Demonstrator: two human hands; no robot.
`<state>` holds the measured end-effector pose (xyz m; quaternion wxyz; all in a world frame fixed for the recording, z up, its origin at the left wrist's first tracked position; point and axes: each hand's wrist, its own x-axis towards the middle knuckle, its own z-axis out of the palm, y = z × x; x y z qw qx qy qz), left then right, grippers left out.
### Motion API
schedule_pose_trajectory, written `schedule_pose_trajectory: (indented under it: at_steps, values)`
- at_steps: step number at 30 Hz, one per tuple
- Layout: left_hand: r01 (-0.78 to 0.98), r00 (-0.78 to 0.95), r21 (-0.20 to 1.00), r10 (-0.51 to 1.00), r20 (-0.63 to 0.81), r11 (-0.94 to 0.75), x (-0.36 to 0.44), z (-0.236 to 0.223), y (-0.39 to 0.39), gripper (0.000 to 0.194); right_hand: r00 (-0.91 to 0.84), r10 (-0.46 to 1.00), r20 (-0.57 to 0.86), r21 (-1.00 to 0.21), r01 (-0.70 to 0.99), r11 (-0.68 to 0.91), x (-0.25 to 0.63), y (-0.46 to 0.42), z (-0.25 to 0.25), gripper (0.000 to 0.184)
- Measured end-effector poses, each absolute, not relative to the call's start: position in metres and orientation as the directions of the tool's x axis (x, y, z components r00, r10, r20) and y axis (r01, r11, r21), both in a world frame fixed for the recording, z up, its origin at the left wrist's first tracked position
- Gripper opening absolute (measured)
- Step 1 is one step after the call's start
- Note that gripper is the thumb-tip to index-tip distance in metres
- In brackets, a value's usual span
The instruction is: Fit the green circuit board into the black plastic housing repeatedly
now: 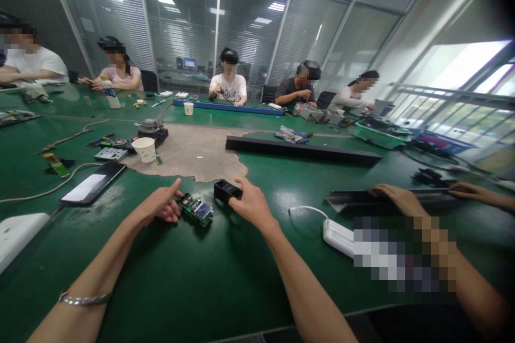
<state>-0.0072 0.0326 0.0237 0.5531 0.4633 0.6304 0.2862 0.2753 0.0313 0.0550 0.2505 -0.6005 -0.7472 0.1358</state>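
A small green circuit board [197,211] with a little grey-blue screen lies on the green tabletop in front of me. My left hand [163,204] is at the board's left end, thumb raised and fingers loosely curved. Whether its fingertips touch the board I cannot tell. My right hand [252,202] grips a small black rectangular box [225,191] between thumb and fingers, just up and to the right of the board. The box's far end and top face show; its near end is hidden by my fingers.
Left of me are a phone [95,184], a paper cup [144,150] and a white device [20,236]. A long black bar [301,152] lies ahead. At right, a neighbour's hand [400,201] rests on a dark metal channel [358,201], near a white power bank [338,238].
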Motion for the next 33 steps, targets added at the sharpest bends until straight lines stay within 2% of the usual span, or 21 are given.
schedule_pose_trajectory:
  at_steps: [3, 6, 10, 14, 17, 21, 23, 26, 33]
  values:
    - [0.274, 0.048, 0.876, 0.904, -0.425, 0.397, -0.006, 0.023, 0.032, 0.089, -0.208, 0.967, 0.150, -0.416, 0.873, 0.253, 0.276, 0.029, 0.053, 0.048]
    - [0.272, 0.061, 0.883, 0.909, -0.413, 0.383, -0.004, 0.023, 0.031, 0.088, -0.272, 0.959, 0.075, -0.342, 0.897, 0.281, 0.278, 0.024, 0.057, 0.050]
    - [0.267, 0.053, 0.882, 0.908, -0.416, 0.388, -0.003, 0.024, 0.030, 0.087, -0.293, 0.954, 0.059, -0.322, 0.899, 0.296, 0.281, 0.023, 0.060, 0.054]
    - [0.251, 0.070, 0.888, 0.908, -0.414, 0.385, -0.002, 0.024, 0.030, 0.088, -0.286, 0.956, 0.060, -0.332, 0.898, 0.290, 0.282, 0.025, 0.059, 0.041]
    - [0.239, 0.082, 0.897, 0.913, -0.400, 0.371, -0.002, 0.024, 0.030, 0.089, -0.272, 0.950, 0.153, -0.414, 0.856, 0.311, 0.275, 0.025, 0.061, 0.037]
    - [0.215, 0.099, 0.913, 0.922, -0.374, 0.347, -0.001, 0.023, 0.030, 0.089, -0.322, 0.862, 0.390, -0.565, 0.656, 0.501, 0.255, 0.018, 0.067, 0.044]
    - [0.194, 0.111, 0.919, 0.923, -0.368, 0.343, -0.001, 0.022, 0.031, 0.088, -0.345, 0.826, 0.445, -0.597, 0.574, 0.561, 0.243, 0.012, 0.067, 0.044]
    - [0.173, 0.114, 0.917, 0.917, -0.382, 0.360, -0.001, 0.021, 0.033, 0.086, -0.368, 0.808, 0.460, -0.593, 0.551, 0.588, 0.230, 0.005, 0.065, 0.042]
    - [0.204, 0.063, 0.907, 0.920, -0.387, 0.368, -0.007, 0.023, 0.033, 0.086, -0.378, 0.806, 0.455, -0.526, 0.616, 0.586, 0.216, -0.004, 0.057, 0.032]
